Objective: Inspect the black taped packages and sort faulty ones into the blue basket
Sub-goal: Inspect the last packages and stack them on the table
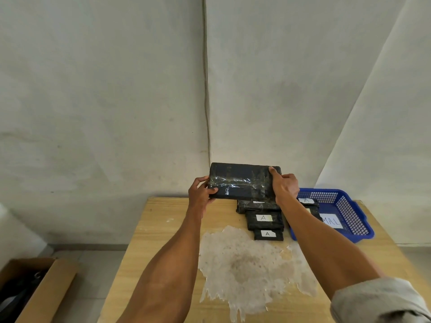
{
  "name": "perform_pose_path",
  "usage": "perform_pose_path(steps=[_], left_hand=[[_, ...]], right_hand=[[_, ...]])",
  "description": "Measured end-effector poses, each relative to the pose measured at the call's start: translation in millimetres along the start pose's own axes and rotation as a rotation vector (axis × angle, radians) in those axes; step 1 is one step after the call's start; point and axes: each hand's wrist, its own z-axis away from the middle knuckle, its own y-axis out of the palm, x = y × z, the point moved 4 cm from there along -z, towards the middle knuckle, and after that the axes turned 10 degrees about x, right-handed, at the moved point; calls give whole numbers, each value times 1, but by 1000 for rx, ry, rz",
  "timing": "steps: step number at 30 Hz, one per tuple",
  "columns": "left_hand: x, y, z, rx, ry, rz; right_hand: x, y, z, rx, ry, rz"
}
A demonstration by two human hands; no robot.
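Note:
I hold a large black taped package (241,181) up above the far edge of the table, its glossy taped face towards me. My left hand (201,192) grips its left end and my right hand (285,186) grips its right end. Below it, three black packages lie in a row on the table: a big one (257,206), a middle one (265,220) with a white "A" label, and a small one (268,234) also marked "A". The blue basket (349,215) sits at the right and holds black packages (309,203), partly hidden by my right forearm.
The wooden table (163,241) has a large pale worn patch (247,264) in the middle. A white label reading "MAL" (332,221) lies in the basket. An open cardboard box (30,287) stands on the floor at the left. A grey wall is close behind.

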Motion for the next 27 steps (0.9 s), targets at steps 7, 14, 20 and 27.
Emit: perform_pose_path(steps=[7,14,20,27], left_hand=[[2,0,2,-24,5,-8],[-12,-1,0,-480,-64,-187],[-26,0,1,-591,-46,-255],[-30,0,8,-615,-81,-311]], right_hand=[[-4,-5,1,-5,-37,88],[-10,12,-6,364,-205,194],[-16,15,-3,398,-284,181],[-15,14,-6,376,-341,239]])
